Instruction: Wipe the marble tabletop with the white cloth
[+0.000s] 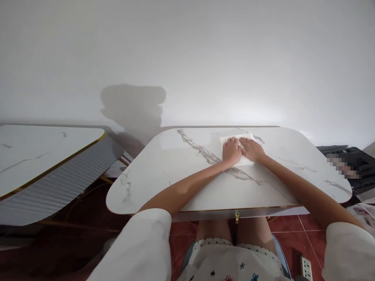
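A white tissue or thin cloth (246, 160) lies flat on the white marble-patterned tabletop (193, 191), right of its middle and towards the wall side. On its left half rests my left hand (232, 152), palm down, fingers pointing away from me. My right hand (252, 150) lies flat beside it, its fingers angled to the left. Both hands press on the sheet without gripping it, and they touch or nearly touch each other. The undersides of the fingers are hidden.
A second marble-patterned table (52, 156) with a gold edge stands at the left. Behind both tables rises a white wall (205, 58). At the right is a black object (366, 164), partly blurred. A power strip (306, 267) lies on the red tiled floor (293, 249).
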A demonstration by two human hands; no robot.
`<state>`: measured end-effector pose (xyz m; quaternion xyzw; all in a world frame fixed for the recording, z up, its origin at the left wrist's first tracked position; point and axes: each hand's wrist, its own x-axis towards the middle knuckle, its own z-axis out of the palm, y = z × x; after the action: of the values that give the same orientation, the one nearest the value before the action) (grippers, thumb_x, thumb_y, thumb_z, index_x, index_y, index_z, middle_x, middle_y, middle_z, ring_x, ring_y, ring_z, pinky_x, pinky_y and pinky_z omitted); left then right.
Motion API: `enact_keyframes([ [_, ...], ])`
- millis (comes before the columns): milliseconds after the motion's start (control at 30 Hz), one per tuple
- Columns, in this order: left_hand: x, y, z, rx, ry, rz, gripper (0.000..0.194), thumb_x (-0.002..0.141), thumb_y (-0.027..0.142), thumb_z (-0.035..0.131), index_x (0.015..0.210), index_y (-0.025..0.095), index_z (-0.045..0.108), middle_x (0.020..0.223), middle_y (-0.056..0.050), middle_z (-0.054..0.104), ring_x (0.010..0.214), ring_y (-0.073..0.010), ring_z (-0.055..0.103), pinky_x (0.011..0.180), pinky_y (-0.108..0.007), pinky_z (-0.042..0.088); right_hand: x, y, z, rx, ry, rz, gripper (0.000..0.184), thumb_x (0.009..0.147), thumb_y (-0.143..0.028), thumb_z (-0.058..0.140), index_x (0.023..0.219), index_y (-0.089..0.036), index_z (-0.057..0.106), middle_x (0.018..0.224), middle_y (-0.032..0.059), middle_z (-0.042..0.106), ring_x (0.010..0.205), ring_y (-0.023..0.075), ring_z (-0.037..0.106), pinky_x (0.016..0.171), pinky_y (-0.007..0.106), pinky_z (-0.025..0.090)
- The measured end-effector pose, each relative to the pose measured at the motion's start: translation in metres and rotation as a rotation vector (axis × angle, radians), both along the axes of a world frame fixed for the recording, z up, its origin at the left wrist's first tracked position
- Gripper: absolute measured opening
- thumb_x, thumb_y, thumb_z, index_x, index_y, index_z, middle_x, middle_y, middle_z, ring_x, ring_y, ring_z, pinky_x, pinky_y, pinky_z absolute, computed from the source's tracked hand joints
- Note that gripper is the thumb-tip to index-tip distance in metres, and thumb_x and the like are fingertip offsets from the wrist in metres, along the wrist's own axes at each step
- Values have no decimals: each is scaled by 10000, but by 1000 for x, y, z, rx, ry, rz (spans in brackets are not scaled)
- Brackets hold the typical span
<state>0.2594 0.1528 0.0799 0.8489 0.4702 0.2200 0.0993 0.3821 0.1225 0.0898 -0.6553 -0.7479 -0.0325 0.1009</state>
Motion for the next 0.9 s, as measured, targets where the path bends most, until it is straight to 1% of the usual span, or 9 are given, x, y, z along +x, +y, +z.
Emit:
enact_keyframes([
  [100,5,37,-2,67,10,-6,350,906,140,319,1201,174,505,1349,-96,496,1293,-217,372,1072,-384,300,4,36,-3,8,-10,-6,525,900,-240,347,1395,-78,415,1459,105,413,1350,220,356,1105,342,277],
  [233,8,78,-3,99,27,-31,336,894,126,324,1165,137,522,1277,-108,540,1241,-219,414,1046,-367,319,9,74,-5,15,-6,-15,513,912,-257,344,1390,-85,418,1457,105,418,1350,219,355,1098,338,282],
  [333,15,101,-5,110,28,-40,352,898,131,317,1191,126,511,1304,-115,524,1252,-222,406,1048,-364,314,16,95,-7,19,14,-24,512,919,-269,335,1395,-96,412,1466,99,405,1353,220,348,1102,340,270],
  [433,25,117,-6,128,33,-44,344,893,129,328,1182,138,516,1291,-114,535,1246,-225,414,1040,-371,319,25,111,-9,22,34,-36,518,922,-271,330,1400,-86,407,1471,109,395,1359,227,337,1108,345,255],
  [533,35,126,-4,139,53,-55,319,889,125,337,1135,144,539,1235,-107,570,1208,-223,448,1026,-367,330,34,121,-12,27,47,-63,513,919,-262,330,1397,-92,409,1468,108,400,1358,222,335,1110,356,246],
  [633,46,129,-3,136,62,-66,303,888,126,346,1109,145,552,1218,-103,582,1195,-218,461,1019,-364,335,42,122,-13,42,49,-122,496,921,-255,324,1388,-117,419,1460,102,414,1352,221,343,1102,377,259],
  [733,56,125,-2,132,49,-103,331,897,140,344,1171,134,530,1288,-111,549,1233,-218,437,1041,-371,320,49,114,-14,65,45,-172,497,921,-255,314,1386,-116,422,1461,111,411,1348,228,346,1095,387,265],
  [900,64,110,-6,148,55,-172,396,904,154,333,1271,109,475,1395,-118,469,1295,-222,385,1068,-368,300,54,88,-14,69,28,-222,535,901,-231,309,1404,-69,394,1476,134,381,1359,236,322,1098,378,251],
])
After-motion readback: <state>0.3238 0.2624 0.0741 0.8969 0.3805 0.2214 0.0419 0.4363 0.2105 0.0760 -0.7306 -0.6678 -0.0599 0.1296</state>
